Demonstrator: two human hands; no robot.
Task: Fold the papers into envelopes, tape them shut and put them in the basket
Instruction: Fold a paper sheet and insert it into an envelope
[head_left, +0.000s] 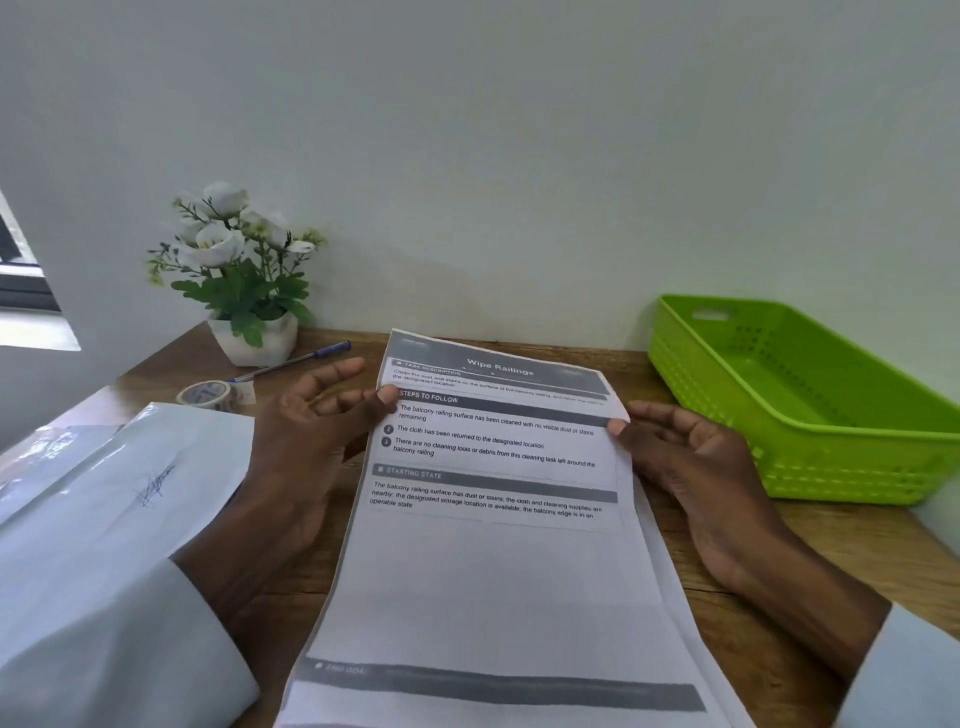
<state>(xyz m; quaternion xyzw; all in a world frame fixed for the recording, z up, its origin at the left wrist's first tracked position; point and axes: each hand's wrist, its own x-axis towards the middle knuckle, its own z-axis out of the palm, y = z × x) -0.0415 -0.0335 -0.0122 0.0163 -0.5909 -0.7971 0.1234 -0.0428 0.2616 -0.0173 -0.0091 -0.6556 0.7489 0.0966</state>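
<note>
I've got the printed sheet (498, 519) by its two long edges, lifted at the far end over the desk (841, 551), near end trailing toward me. My left hand (311, 441) pinches the left edge with thumb on top, other fingers spread loose. My right hand (691, 457) has its thumb tip on the right edge; whether fingers back it underneath I can't tell.

Handling call: light, floppy, no stiffness along its length (it sags already), creases permanently if bent wrong. There looks to be a second sheet just under it on the right, so slip risk between layers. Best hold is edge pinches near the corners.

Basket (810, 395) sits to the right, nothing in it. Tape roll (203, 393) far left, near a pen (296, 359).
</note>
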